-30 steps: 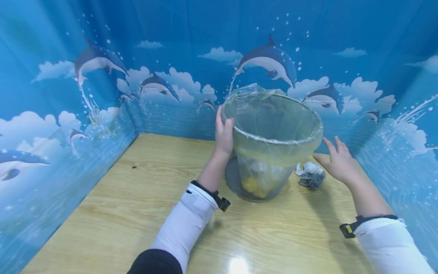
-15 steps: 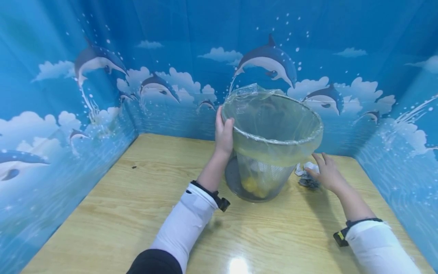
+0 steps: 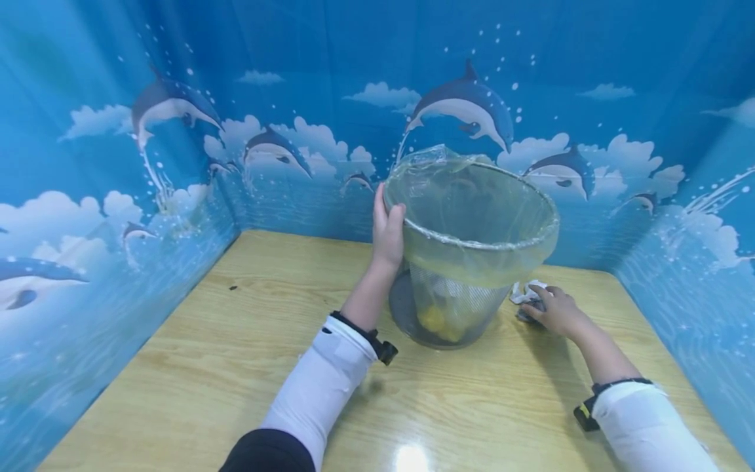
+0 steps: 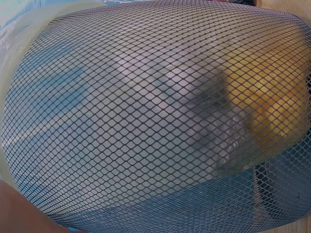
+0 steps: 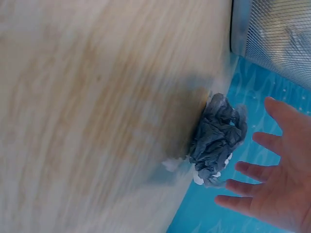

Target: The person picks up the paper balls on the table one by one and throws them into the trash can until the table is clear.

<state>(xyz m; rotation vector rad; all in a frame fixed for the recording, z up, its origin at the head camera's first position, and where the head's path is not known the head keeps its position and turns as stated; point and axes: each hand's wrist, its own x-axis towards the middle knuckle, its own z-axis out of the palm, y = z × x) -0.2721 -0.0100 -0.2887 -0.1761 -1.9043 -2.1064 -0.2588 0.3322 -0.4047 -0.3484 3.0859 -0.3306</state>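
A mesh wastebasket (image 3: 457, 305) lined with a pale yellow, see-through bag (image 3: 472, 259) stands tilted on the table. My left hand (image 3: 388, 236) holds it by the left side of the rim; at the lower left corner of the left wrist view, part of this hand (image 4: 24, 213) shows against the mesh. Yellow and grey-white crumpled stuff (image 4: 265, 92) shows blurred through its wall. Right of the basket lies a crumpled grey and white wad (image 5: 218, 136), looking like tissue or thin plastic. My right hand (image 3: 560, 314) is over it from the right, and the right wrist view shows its fingers (image 5: 252, 170) spread.
The wooden table (image 3: 236, 367) runs up to blue curtains (image 3: 318, 183) printed with dolphins, at the back and both sides. A small dark speck (image 3: 232, 288) lies on the left part of the tabletop.
My right hand has moved left and down from beside the basket's rim to the crumpled wad, now partly covering it. My left hand and the basket have stayed in place.
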